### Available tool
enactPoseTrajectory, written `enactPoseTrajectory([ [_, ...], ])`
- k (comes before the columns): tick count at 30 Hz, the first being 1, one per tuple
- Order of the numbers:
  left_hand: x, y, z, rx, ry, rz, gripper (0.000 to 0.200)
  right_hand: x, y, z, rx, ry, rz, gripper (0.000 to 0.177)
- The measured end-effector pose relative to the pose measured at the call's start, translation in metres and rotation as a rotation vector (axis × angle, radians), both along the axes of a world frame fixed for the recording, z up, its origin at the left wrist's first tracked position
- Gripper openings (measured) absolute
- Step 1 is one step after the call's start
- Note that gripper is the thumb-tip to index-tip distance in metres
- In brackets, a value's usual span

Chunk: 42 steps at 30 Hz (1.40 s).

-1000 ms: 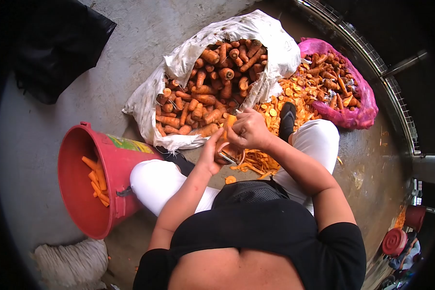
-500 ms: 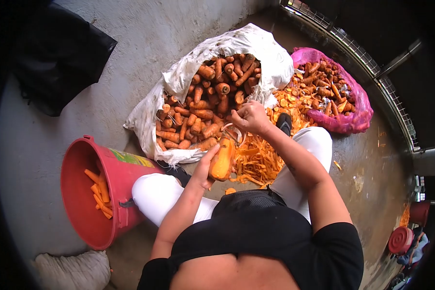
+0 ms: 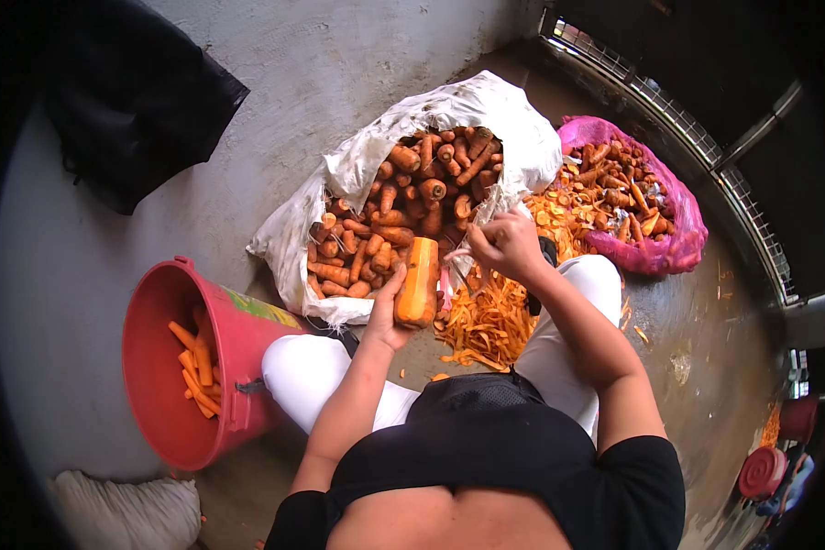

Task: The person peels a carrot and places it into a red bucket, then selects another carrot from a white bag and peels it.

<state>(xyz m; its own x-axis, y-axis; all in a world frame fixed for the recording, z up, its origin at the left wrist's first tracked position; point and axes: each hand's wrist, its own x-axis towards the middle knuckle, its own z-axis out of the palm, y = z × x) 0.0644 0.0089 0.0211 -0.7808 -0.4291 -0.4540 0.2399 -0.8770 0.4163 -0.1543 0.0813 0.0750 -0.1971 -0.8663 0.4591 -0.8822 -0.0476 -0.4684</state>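
My left hand (image 3: pixel 387 310) is closed around a thick, mostly peeled carrot (image 3: pixel 419 282), held upright above the floor. To its right, my right hand (image 3: pixel 506 244) is curled, its fingers pinched together. A thin, pale shape shows between that hand and the carrot, too small to name. Beneath both hands lies a heap of orange carrot peelings (image 3: pixel 490 321). Just beyond them, a white sack (image 3: pixel 513 110) lies open, full of unpeeled carrots (image 3: pixel 390 218).
A red bucket (image 3: pixel 147 403) with several peeled carrots (image 3: pixel 195 362) tilts at my left. Behind the peelings is a pink mesh sack (image 3: pixel 683 202) of carrot pieces. A black cloth (image 3: pixel 142 110) hangs on the wall. A whitish sack (image 3: pixel 128 513) lies lower left.
The carrot has turned from tilted to nearly upright in my left hand. My right hand has moved a little right and down, farther from the carrot.
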Motion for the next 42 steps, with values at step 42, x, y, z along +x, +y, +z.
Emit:
enactPoseTrajectory([
  [42, 0.010, 0.023, 0.012, -0.127, -0.042, -0.233, 0.050, -0.036, -0.036, -0.051, 0.189, 0.212, -0.315, 0.040],
])
